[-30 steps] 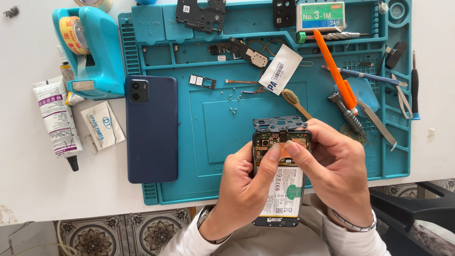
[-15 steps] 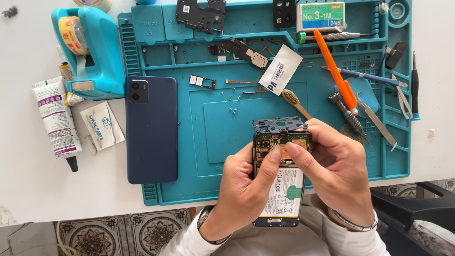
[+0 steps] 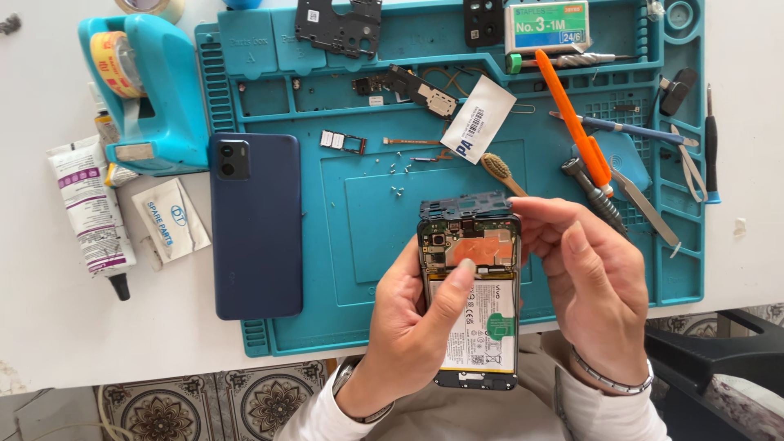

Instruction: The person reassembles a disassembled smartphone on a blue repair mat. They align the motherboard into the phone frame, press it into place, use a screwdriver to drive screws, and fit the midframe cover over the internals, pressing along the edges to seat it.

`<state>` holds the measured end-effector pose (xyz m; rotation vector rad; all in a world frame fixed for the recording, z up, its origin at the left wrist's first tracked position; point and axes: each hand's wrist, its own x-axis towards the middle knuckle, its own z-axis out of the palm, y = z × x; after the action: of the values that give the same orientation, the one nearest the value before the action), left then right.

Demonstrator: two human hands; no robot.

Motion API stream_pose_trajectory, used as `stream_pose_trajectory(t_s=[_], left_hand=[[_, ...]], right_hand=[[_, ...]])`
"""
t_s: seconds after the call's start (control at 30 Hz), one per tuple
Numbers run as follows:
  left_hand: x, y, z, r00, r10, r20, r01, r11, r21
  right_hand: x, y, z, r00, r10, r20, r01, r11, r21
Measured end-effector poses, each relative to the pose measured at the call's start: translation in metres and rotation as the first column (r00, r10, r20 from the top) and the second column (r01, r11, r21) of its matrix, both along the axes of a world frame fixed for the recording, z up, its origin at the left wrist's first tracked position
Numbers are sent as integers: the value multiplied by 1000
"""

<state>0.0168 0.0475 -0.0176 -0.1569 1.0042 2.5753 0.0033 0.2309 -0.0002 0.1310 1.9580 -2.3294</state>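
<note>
Phone: opened phone (image 3: 472, 294) sits upright in your hands over the mat's near edge, insides facing you so the board shows.
Left hand: your left hand (image 3: 408, 331) cradles its left side, thumb laid across the battery's top to steady it.
Right hand: your right hand (image 3: 592, 282) curls round the right edge, fingertips pinching the top corner.
Back cover: blue cover (image 3: 256, 224) lies flat at the mat's (image 3: 359, 204) left edge, out of the way.
Tools: orange pry tool (image 3: 572, 122) and brush (image 3: 500, 171) rest near the mat's right side, within reach.
</note>
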Motion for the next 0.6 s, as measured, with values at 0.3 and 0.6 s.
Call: stream_pose_trajectory(t_s=[0.3,0.6], left_hand=[[2,3,-4,1000,4,-27,-6,997,-76],[1,6,-3,998,4,-56,-13,988,-153]], right_hand=[[4,2,0,1000,-3,-5,4,986,165],[2,-9,5,987,-31,-159,107,863,495]])
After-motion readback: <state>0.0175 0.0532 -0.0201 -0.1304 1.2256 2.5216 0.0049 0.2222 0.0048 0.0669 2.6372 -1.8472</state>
